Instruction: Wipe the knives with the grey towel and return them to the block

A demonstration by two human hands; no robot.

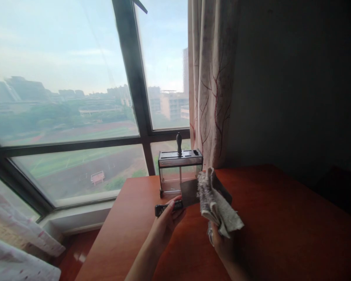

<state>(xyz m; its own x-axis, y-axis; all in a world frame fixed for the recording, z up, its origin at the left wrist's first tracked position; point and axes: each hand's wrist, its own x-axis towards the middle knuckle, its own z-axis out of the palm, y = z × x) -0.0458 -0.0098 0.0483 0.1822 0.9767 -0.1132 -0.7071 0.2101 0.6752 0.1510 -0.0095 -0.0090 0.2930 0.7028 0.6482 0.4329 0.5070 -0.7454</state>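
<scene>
My left hand (pixel 170 214) is closed round the black handle of a cleaver (pixel 189 192), whose broad dark blade points to the right. In my right hand (pixel 220 240) is a bunched, light grey cloth (pixel 212 199), folded over the blade and hiding its middle. The blade's far corner shows past the cloth on the right. Behind the cleaver stands a see-through knife block (pixel 166 177) with a dark slotted top. One dark handle (pixel 179 143) sticks up from that top, and a thin rod hangs below it inside the block.
The reddish-brown wooden table (pixel 128 234) extends under both hands and off to the right. Large windows (pixel 64 117) are at the left and ahead. A patterned curtain (pixel 210 78) hangs behind the block, near a dark wall (pixel 295 86). Another curtain (pixel 20 257) is at lower left.
</scene>
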